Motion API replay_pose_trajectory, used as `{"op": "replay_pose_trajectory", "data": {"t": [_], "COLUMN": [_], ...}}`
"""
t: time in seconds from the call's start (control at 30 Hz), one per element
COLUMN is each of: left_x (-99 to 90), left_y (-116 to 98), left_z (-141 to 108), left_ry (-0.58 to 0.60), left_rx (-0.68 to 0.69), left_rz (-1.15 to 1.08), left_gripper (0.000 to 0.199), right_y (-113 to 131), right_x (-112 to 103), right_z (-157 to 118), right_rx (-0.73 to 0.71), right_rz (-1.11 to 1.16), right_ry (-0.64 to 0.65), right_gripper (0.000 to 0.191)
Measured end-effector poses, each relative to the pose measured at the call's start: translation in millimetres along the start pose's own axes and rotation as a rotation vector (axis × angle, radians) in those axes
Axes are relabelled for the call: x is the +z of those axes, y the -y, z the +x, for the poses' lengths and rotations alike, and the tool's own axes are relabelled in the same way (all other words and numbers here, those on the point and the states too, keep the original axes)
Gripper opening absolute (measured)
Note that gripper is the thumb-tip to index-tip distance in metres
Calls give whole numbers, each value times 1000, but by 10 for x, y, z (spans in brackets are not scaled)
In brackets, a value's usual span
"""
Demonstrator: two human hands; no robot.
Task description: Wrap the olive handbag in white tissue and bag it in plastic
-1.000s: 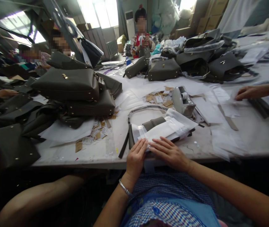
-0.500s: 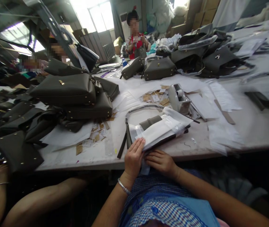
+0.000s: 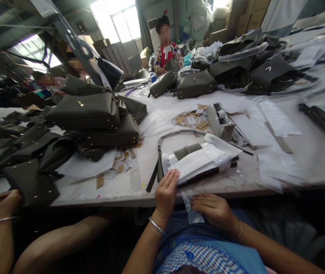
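Observation:
A dark olive handbag (image 3: 187, 150) lies on the table before me, with white sheeting (image 3: 201, 161) and clear film over its front. Its handle (image 3: 179, 133) is wrapped and arches behind it. My left hand (image 3: 166, 190) rests on the near left corner of the sheeting, fingers straight and side by side; its thumb is hidden. Below the table edge, my right hand (image 3: 216, 211) has its fingers closed on a strip of clear plastic (image 3: 192, 211) that hangs over my lap.
Dark handbags (image 3: 85, 110) are stacked on the left, and more lie at the back. A tape dispenser (image 3: 219, 120) stands behind mine, beside scattered brown tags (image 3: 191, 118). White sheets (image 3: 279, 118) lie to the right. A co-worker's hand (image 3: 1, 207) holds a dark bag piece at left.
My right hand has moved right and down, away from my left, and more of the clear plastic strip shows. The view has shifted slightly. The co-worker across the table now holds a bag up.

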State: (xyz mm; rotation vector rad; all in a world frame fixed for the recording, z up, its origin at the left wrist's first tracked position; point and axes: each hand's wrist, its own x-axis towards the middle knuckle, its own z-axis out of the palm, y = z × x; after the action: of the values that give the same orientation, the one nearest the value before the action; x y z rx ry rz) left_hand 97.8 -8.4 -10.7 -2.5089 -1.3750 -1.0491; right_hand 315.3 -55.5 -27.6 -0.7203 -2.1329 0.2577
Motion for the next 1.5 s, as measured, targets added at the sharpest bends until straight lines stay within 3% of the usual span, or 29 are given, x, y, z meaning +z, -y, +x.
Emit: {"op": "replay_pose_trajectory", "data": {"t": [0.2,0.4,0.53,0.77,0.93,1.17,1.33,1.43,1.5], "left_x": [0,-18,-22,-5,-5,-15,-24,-32,-33], "left_y": [0,-23,-42,-36,-17,-14,-25,-34,-32], "left_z": [6,-3,1,24,21,24,32,26,18], "left_ry": [7,-6,-43,-102,-121,-169,-128,-51,-28], "left_rx": [4,-9,-50,-81,-104,-50,-44,-73,-91], "left_rz": [-1,77,101,56,3,31,56,16,1], "left_gripper": [47,46,41,21,22,34,34,42,48], "right_y": [77,5,-154,-456,-564,-613,-622,-649,-720], "right_x": [-133,-377,-389,-193,-155,-166,-88,-90,-203], "right_z": [141,601,919,1269,1397,1585,1616,1590,1579], "right_rx": [-2,13,62,242,327,414,496,504,475], "right_rz": [41,11,-40,-176,-204,-222,-261,-227,-127], "right_ry": [13,-9,5,152,339,477,473,392,290], "right_gripper": [29,28,26,7,7,12,11,6,4]}}
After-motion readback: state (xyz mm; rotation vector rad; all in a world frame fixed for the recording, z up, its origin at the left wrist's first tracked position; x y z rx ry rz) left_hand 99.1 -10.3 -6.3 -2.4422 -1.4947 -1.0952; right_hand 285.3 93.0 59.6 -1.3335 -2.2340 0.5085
